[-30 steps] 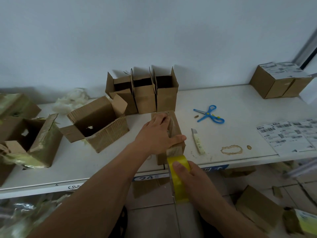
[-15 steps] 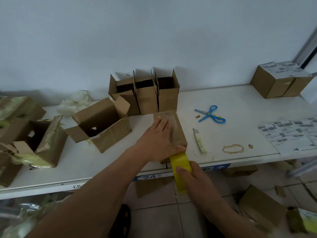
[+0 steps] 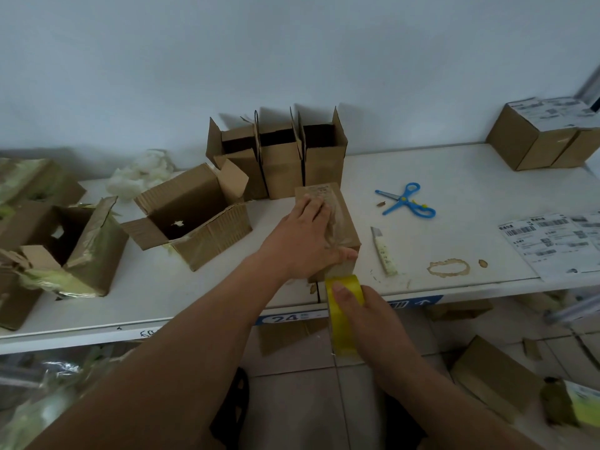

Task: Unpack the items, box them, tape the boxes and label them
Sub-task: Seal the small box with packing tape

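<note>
A small closed cardboard box [image 3: 342,216] lies near the front edge of the white table [image 3: 454,190], with clear tape running over its top. My left hand [image 3: 305,238] lies flat on the box, fingers straight, thumb against its near end. My right hand [image 3: 367,316] grips a yellow tape roll [image 3: 344,306] just below the table edge; the tape leads up to the box. Three open empty boxes [image 3: 282,157] stand at the back. A sheet of shipping labels [image 3: 552,245] lies at the right.
Blue scissors [image 3: 406,201] and a utility knife [image 3: 384,251] lie right of the box. A larger open carton [image 3: 191,216] and torn cartons [image 3: 65,248] sit left. Labelled boxes [image 3: 545,138] stand far right. Cardboard scraps litter the floor [image 3: 487,378].
The box has gone from tilted up to lying flat. My left hand slid forward along its top, pressing the tape down. The tape roll stayed at the table edge.
</note>
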